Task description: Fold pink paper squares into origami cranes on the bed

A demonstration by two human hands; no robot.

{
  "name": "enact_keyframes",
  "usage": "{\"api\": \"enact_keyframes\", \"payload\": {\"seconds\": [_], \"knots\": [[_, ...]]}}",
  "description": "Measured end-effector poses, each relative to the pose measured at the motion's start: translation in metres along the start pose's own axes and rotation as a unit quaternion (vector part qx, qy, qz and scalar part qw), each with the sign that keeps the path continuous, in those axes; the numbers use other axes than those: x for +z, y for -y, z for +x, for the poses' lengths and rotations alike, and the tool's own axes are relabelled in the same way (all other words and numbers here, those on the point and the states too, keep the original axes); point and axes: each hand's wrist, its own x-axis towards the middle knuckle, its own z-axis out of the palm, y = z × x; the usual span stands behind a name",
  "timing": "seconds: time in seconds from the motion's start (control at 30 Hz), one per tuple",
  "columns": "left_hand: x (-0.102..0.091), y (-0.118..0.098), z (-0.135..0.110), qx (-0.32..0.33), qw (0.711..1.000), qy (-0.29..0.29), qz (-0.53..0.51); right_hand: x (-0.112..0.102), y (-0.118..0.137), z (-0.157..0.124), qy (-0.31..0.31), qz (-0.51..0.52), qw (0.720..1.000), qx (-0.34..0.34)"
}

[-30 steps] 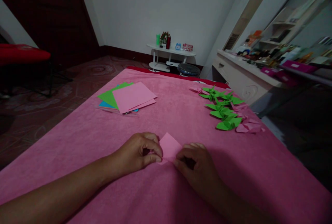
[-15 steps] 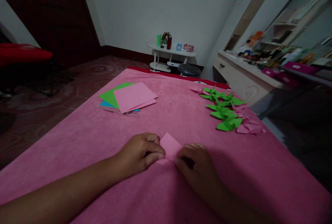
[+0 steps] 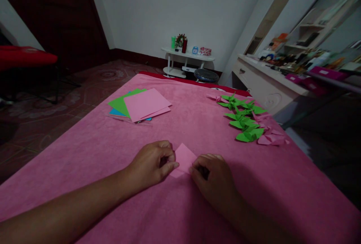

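A small folded square of pink origami paper (image 3: 183, 157) lies on the pink cloth, one corner pointing away from me. My left hand (image 3: 155, 162) is at its left edge, fingers curled and the thumb tip resting on the paper. At the right corner, my right hand (image 3: 213, 176) pinches the paper between thumb and curled fingers. Both hands partly cover the sheet's sides. Further off to the left is a stack of paper squares, with a pink sheet (image 3: 146, 104) on top and a green sheet (image 3: 121, 105) below. Folded green paper figures (image 3: 249, 134) and pink paper figures (image 3: 273, 138) sit to the right.
The pink cloth (image 3: 118, 202) covers the surface under my hands. Beyond its far edge stand a low white table (image 3: 187, 55) and a round dark stool (image 3: 206, 75). A cluttered dresser (image 3: 267, 82) is on the right, a red chair (image 3: 26, 56) on the left.
My left thumb has slid slightly outward, uncovering more of the paper's lower left side. My right hand stays almost in place at the right corner.
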Motion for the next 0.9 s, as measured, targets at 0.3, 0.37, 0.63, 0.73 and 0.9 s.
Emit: {"api": "enact_keyframes", "payload": {"seconds": [0.3,0.37,0.63,0.73,0.9], "knots": [[0.0013,-0.0020,0.0014,-0.013,1.000,-0.001,0.007,0.0002,0.0014,0.0024,0.004,-0.020,1.000,0.006],[0.0011,-0.0025,0.0019,-0.012,1.000,0.001,0.010,0.0002,0.0013,0.0029,0.007,-0.023,1.000,0.009],[-0.0017,-0.0034,0.0022,-0.025,0.998,0.006,0.065,0.0002,0.0004,0.0033,0.007,-0.028,1.000,0.005],[-0.0040,-0.0046,0.0017,-0.041,0.995,0.008,0.092,-0.0005,0.0004,0.0033,0.010,-0.028,1.000,0.005],[-0.0060,-0.0061,0.0018,-0.056,0.992,0.008,0.110,-0.0011,-0.0004,0.0038,0.006,-0.025,1.000,0.009]]}}
